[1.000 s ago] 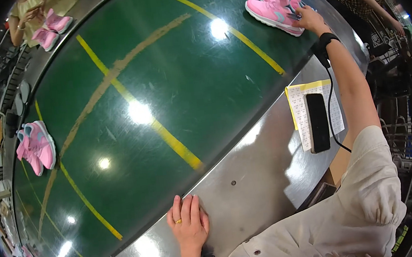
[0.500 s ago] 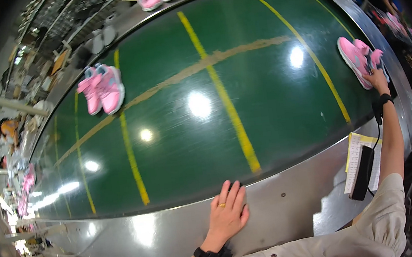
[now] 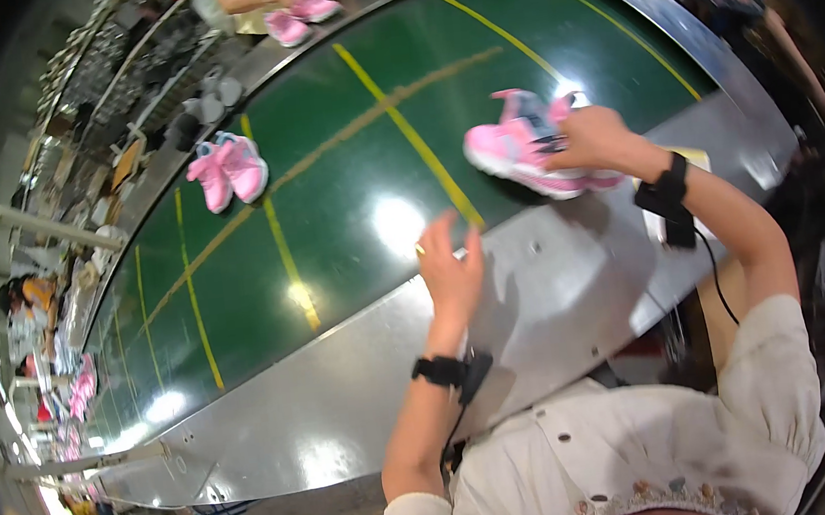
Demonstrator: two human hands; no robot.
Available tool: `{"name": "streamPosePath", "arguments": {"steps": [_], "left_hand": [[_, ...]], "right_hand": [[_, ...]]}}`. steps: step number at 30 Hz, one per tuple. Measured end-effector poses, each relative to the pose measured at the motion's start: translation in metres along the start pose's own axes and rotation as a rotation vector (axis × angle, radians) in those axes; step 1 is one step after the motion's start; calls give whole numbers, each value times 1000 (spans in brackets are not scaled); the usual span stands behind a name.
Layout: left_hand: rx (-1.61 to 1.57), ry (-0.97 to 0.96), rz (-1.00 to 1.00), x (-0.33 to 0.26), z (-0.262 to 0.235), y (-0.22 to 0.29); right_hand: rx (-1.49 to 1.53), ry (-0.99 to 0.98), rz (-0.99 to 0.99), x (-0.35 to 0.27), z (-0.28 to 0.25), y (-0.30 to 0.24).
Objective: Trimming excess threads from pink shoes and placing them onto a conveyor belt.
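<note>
Right hand (image 3: 593, 138): fingers are closed over the pink shoes (image 3: 532, 149), gripped from above at the collar. The pair is held just above the near edge of the green belt (image 3: 345, 184), beside a yellow line. A black wrist strap with a cable is worn.

Left hand (image 3: 449, 269): fingers are spread and nothing is held; the hand is raised over the steel rim (image 3: 349, 415) at the belt's near edge.

Change: half a second ago the shoes lay on the belt at full arm's reach and the left palm was pressed flat on the rim. Now the pair is lifted and drawn close, and the left hand is off the rim. By this the pickup is judged done and the pair under control.

Shoes: pink uppers, white soles, pale grey lining at the opening; toes are pointed toward the person's left, both shoes side by side.

Second pair (image 3: 228, 171): pink, set on the belt's far side, well apart.

Third pair (image 3: 301, 13): pink, beyond the belt's far edge, by another person's hands.
</note>
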State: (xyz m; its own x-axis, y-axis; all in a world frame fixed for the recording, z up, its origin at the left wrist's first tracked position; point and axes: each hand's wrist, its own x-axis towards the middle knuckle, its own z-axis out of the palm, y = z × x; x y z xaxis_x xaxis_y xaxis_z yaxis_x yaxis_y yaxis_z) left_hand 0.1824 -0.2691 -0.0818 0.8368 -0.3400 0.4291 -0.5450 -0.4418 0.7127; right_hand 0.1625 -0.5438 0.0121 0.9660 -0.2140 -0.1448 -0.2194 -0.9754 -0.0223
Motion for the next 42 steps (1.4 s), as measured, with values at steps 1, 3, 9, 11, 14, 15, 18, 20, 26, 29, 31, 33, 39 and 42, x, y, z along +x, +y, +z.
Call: {"name": "streamPosePath", "arguments": {"steps": [1, 3, 9, 11, 14, 15, 18, 20, 26, 29, 31, 33, 39, 42], "left_hand": [[-94, -5, -106, 10, -3, 7], [-261, -6, -265, 16, -15, 19], [-214, -131, -160, -18, -32, 3], [-31, -100, 8, -20, -42, 16], [-75, -194, 61, -22, -54, 19], [-129, -268, 45, -20, -57, 19], [-154, -352, -70, -7, -61, 18], [-289, -324, -232, 0, -62, -2], [-514, -365, -590, 14, -53, -33], [-617, -351, -673, 14, -50, -40], [-658, -344, -700, 11, -46, -39], [-762, -332, -730, 11, -46, -40], [-479, -289, -509, 17, -48, -20], [-395, -257, -282, 27, -49, 21]], "right_hand": [[18, 14, -99, -16, 2, -22], [25, 2, -238, -53, 6, -69], [256, 56, -373, -126, 43, -131], [272, 58, -412, -143, 60, -137], [340, 56, -462, -157, 69, -143], [350, 55, -461, -159, 68, -141], [442, 88, -374, -162, 76, -124], [461, 113, -383, -168, 79, -125], [508, 267, -372, -169, 93, -120], [520, 289, -376, -166, 94, -117], [522, 291, -362, -167, 94, -114], [515, 284, -352, -166, 92, -112], [791, 284, -386, -159, 92, -95], [972, 410, -195, -167, 85, -69]]}}
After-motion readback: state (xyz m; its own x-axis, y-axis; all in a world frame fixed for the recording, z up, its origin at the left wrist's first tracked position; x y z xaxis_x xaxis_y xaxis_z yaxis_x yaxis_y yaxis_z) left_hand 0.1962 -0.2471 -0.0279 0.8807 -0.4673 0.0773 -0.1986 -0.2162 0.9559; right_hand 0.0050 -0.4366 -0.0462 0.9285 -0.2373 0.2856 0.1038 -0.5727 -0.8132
